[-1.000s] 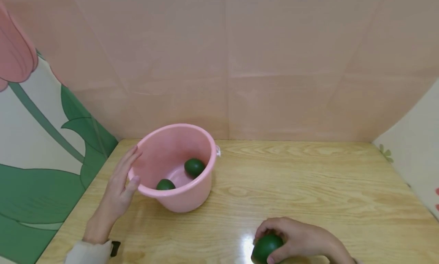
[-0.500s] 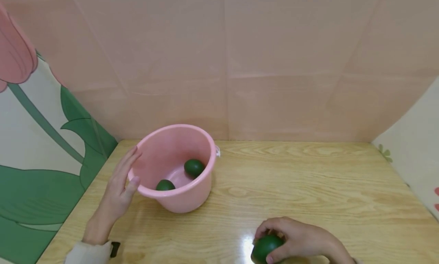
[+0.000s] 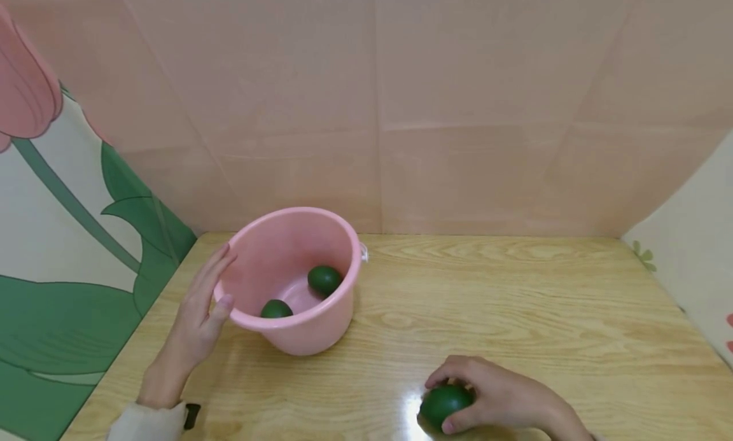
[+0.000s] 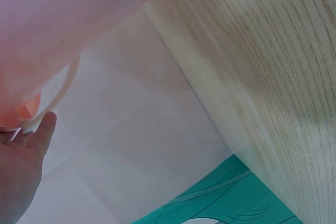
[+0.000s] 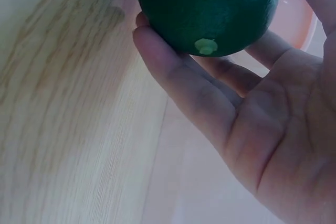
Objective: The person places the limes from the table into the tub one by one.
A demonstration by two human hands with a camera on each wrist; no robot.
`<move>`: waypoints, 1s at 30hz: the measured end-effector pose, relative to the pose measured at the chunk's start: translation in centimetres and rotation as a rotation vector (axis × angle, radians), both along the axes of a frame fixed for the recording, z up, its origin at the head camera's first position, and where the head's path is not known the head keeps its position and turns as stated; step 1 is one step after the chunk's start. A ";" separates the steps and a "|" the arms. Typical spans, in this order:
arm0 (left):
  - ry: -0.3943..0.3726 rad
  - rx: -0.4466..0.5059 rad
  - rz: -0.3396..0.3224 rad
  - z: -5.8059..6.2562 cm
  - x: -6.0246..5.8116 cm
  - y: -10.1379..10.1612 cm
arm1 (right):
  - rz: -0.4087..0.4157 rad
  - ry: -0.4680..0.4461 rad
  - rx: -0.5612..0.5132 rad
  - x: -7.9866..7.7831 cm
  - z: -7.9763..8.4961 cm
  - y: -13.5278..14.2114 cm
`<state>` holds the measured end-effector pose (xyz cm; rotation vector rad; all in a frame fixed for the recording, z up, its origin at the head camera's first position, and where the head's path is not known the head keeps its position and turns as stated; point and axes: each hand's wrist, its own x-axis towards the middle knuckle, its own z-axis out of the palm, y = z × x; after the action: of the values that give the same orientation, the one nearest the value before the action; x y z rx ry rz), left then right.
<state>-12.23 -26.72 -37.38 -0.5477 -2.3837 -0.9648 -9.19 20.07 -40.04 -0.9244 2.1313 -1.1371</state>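
A pink bucket (image 3: 312,336) stands on the wooden table, left of centre, its mouth turned partly towards me. Two dark green avocados (image 3: 324,280) lie at its bottom, the nearer one partly hidden by the front rim. My left hand (image 3: 195,323) rests at the bucket's left rim, fingers fairly straight and thumb set apart on the rim. In the left wrist view its fingertips reach the bucket's pale handle (image 4: 67,85). Near the table's front, right of the bucket, my right hand (image 3: 495,393) grips another avocado (image 3: 445,406) between thumb and fingers. A pale stem scar shows on its end in the right wrist view.
The wood-grain table (image 3: 544,314) stretches away to the right of the bucket. A plain pinkish wall sheet (image 3: 458,142) rises behind it. Panels with printed flowers and leaves (image 3: 63,320) flank the table on the left and right.
My right hand and its avocado have shifted very slightly up in the head view, the avocado tilting a little. The left hand and the bucket stay where they were.
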 end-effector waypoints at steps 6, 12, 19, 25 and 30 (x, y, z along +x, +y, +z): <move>0.003 0.004 -0.002 -0.1 0.0 0.0 | -0.017 0.004 0.029 0.1 0.2 -0.1; 0.015 0.010 -0.012 -0.1 0.0 0.0 | -0.002 -0.054 0.003 0.0 0.2 -0.3; 0.006 0.008 -0.006 0.2 0.0 0.0 | -0.066 0.008 -0.009 0.0 0.7 -1.0; 0.019 -0.001 -0.007 0.2 -0.1 0.0 | -0.148 0.065 -0.018 0.3 1.6 -1.6; 0.017 -0.002 -0.005 0.1 0.0 0.0 | -0.172 0.201 -0.010 0.3 2.3 -2.3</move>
<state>-12.25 -26.70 -37.32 -0.5608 -2.3693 -0.9558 -8.86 17.81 -37.73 -0.9074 2.4089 -1.1805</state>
